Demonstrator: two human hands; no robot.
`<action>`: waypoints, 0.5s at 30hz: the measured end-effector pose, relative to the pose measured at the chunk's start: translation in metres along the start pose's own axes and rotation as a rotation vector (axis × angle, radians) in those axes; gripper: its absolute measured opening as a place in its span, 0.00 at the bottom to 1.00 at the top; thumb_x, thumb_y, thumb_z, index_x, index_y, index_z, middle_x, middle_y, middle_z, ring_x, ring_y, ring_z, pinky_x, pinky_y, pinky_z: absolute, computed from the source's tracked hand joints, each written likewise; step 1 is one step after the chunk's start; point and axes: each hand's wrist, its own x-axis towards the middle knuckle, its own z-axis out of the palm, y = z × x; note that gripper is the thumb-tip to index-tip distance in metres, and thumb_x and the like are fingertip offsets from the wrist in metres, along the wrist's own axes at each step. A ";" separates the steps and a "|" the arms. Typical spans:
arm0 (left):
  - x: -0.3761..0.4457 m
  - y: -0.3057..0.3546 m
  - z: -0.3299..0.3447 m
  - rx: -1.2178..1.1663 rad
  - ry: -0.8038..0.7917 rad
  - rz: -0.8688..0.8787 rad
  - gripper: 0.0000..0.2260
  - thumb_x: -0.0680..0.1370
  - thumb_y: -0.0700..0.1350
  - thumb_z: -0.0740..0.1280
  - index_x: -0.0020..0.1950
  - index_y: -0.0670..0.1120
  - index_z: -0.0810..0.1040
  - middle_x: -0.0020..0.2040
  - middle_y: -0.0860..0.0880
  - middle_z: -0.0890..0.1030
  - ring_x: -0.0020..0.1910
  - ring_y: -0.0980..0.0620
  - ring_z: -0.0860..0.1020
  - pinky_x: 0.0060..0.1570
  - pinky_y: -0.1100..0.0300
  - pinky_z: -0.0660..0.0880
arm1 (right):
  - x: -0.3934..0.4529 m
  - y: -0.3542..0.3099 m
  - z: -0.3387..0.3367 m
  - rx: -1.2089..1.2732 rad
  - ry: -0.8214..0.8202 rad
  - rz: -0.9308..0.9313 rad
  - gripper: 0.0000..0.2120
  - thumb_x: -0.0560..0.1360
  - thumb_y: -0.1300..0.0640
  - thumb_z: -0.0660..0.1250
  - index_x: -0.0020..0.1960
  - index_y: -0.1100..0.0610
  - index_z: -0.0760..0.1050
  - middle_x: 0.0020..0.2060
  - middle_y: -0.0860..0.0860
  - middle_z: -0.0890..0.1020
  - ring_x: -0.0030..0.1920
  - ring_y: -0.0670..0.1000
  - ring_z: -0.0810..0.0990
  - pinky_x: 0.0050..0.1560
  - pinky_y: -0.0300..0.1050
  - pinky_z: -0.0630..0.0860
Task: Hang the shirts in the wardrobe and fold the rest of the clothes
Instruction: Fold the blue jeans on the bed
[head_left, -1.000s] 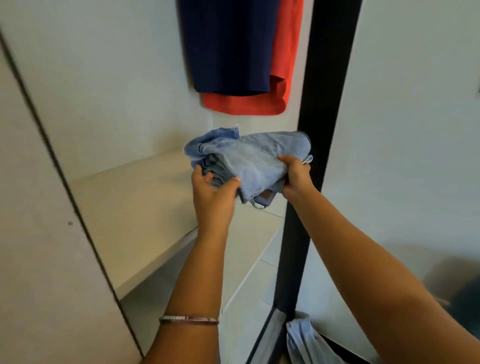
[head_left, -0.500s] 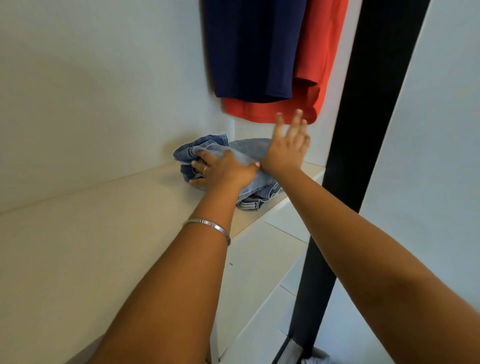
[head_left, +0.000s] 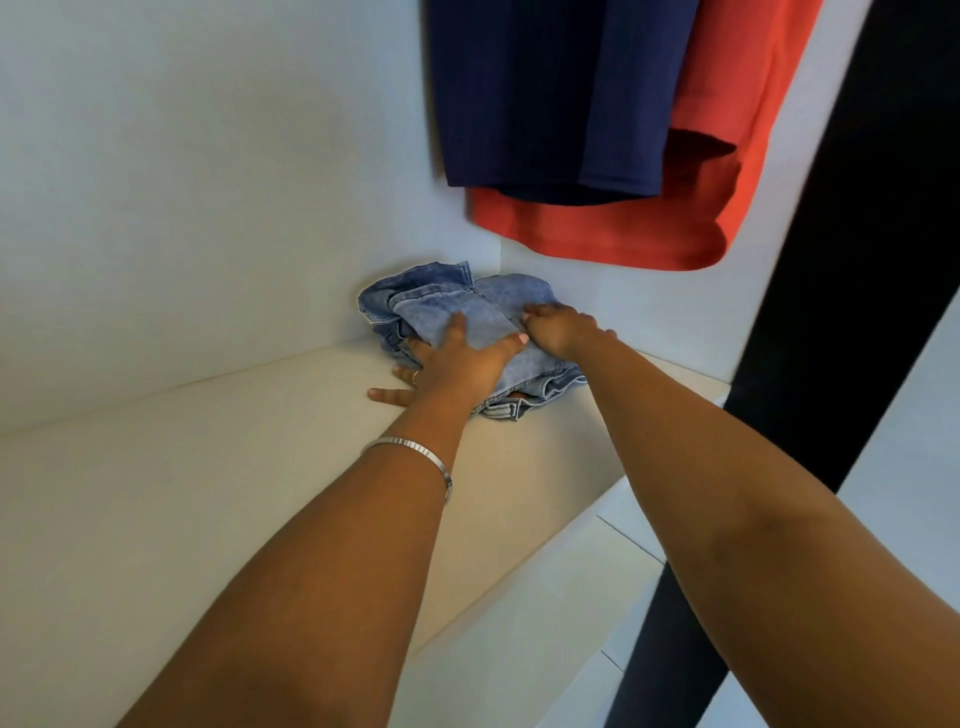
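A folded pair of light blue jeans (head_left: 441, 306) lies in the back corner of the pale wardrobe shelf (head_left: 234, 467). My left hand (head_left: 457, 364) lies flat with spread fingers, pressing on the near left part of the jeans, its outer fingers touching the shelf. On the right top of the jeans rests my right hand (head_left: 561, 330), with its fingers bent down onto the cloth. A navy shirt (head_left: 550, 93) and an orange shirt (head_left: 727, 156) hang above the jeans.
White wardrobe walls close in the left and the back. A black vertical frame (head_left: 841, 312) runs down the right side. A lower white shelf (head_left: 545, 623) shows below the front edge of the upper one.
The jeans went from being carried in both hands to lying on the shelf. My right hand, lifted with straight fingers half a second ago, has come down onto them. My left hand has flattened.
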 end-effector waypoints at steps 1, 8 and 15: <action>0.008 0.002 0.002 0.001 0.015 -0.001 0.46 0.58 0.79 0.59 0.73 0.71 0.47 0.79 0.42 0.43 0.76 0.33 0.42 0.64 0.26 0.37 | 0.009 0.001 0.002 -0.018 0.011 -0.005 0.25 0.79 0.40 0.46 0.74 0.39 0.60 0.75 0.51 0.64 0.72 0.60 0.62 0.70 0.64 0.56; 0.046 0.016 0.022 0.054 0.100 -0.009 0.40 0.68 0.75 0.59 0.76 0.67 0.47 0.79 0.42 0.42 0.77 0.36 0.42 0.60 0.25 0.30 | 0.061 0.010 0.006 -0.079 0.055 -0.100 0.23 0.81 0.39 0.44 0.75 0.37 0.56 0.77 0.49 0.58 0.74 0.60 0.58 0.72 0.63 0.52; 0.043 0.014 0.023 -0.036 0.105 0.049 0.53 0.56 0.82 0.61 0.75 0.68 0.42 0.79 0.41 0.39 0.77 0.36 0.41 0.62 0.26 0.30 | 0.042 0.036 0.017 0.396 0.223 -0.064 0.33 0.81 0.41 0.55 0.78 0.56 0.51 0.77 0.58 0.57 0.76 0.60 0.56 0.75 0.57 0.52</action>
